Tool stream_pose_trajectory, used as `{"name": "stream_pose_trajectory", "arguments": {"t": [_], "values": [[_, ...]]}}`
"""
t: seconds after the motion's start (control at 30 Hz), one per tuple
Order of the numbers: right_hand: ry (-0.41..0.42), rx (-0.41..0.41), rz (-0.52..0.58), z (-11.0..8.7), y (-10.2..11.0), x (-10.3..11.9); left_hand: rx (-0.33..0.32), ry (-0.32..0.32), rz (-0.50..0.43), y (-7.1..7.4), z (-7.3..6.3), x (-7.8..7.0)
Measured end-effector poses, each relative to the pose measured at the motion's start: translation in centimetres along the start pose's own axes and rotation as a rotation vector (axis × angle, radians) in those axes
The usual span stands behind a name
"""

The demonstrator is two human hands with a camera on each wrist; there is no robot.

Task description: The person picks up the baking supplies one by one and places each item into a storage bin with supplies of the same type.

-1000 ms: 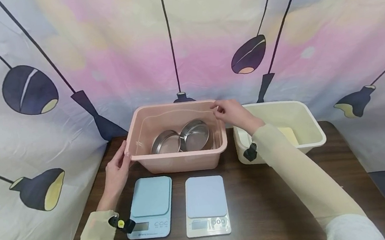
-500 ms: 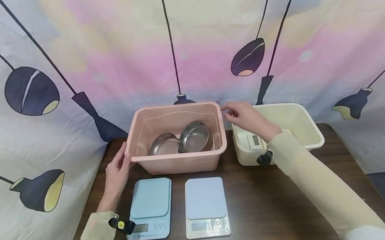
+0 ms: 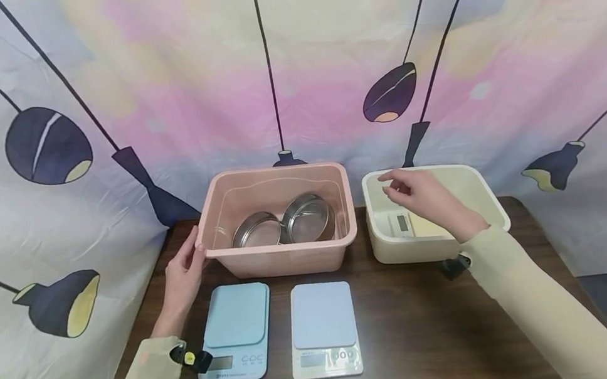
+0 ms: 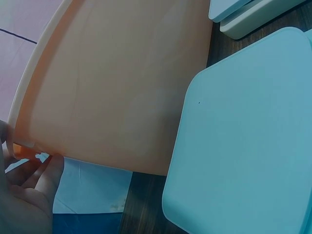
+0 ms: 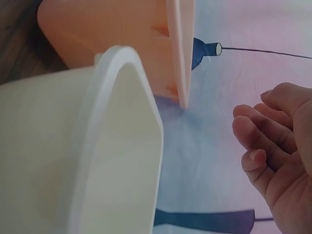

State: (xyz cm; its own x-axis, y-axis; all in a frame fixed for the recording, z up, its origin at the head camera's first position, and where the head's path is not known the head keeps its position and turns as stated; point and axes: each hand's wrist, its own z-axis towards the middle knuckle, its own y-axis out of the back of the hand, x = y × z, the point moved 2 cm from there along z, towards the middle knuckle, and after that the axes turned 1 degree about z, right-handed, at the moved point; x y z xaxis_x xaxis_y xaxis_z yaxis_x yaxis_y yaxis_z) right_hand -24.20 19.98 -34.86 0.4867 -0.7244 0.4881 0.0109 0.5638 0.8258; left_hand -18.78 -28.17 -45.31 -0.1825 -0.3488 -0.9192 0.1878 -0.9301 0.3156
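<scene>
In the head view my left hand (image 3: 182, 279) holds the left front corner of a pink plastic basin (image 3: 281, 263). The left wrist view shows the fingers (image 4: 51, 175) at the basin's rim, partly cut off by the frame. Two round metal sieves (image 3: 256, 228) lie side by side in the basin, one tilted against the other. My right hand (image 3: 424, 197) hovers over a cream plastic bin (image 3: 413, 250), fingers loosely bent and holding nothing. Inside that bin lies a kitchen scale (image 3: 424, 225) with a yellowish plate, partly hidden by the right hand.
On the dark wooden table (image 3: 411, 328), a light blue kitchen scale (image 3: 236, 318) lies in front of the basin. A white kitchen scale (image 3: 322, 320) with a pale lilac plate lies to its right. A printed cloth (image 3: 183, 90) hangs behind the table.
My right hand has moved right, from the basin's right back corner to above the cream bin. The left hand stays at the basin's rim.
</scene>
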Motion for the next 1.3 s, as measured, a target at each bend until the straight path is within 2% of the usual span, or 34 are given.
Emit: {"name": "stream_pose_trajectory", "arguments": {"t": [0.37, 0.7, 0.9, 1.3], "values": [[-0.013, -0.07, -0.058, -4.3, 2.2, -2.2, 0.024, -0.002, -0.05, 0.1, 0.0, 0.0], [-0.118, -0.053, -0.113, -8.6, 3.7, -5.6, 0.053, 0.002, -0.116, 0.2, 0.2, 0.1], [-0.134, -0.114, -0.137, -10.6, 4.7, -7.9, 0.055, 0.009, -0.133, 0.2, 0.3, 0.2], [-0.237, -0.184, -0.148, -13.9, 5.6, -12.2, 0.045, 0.003, -0.14, 0.1, 0.1, 0.1]]}}
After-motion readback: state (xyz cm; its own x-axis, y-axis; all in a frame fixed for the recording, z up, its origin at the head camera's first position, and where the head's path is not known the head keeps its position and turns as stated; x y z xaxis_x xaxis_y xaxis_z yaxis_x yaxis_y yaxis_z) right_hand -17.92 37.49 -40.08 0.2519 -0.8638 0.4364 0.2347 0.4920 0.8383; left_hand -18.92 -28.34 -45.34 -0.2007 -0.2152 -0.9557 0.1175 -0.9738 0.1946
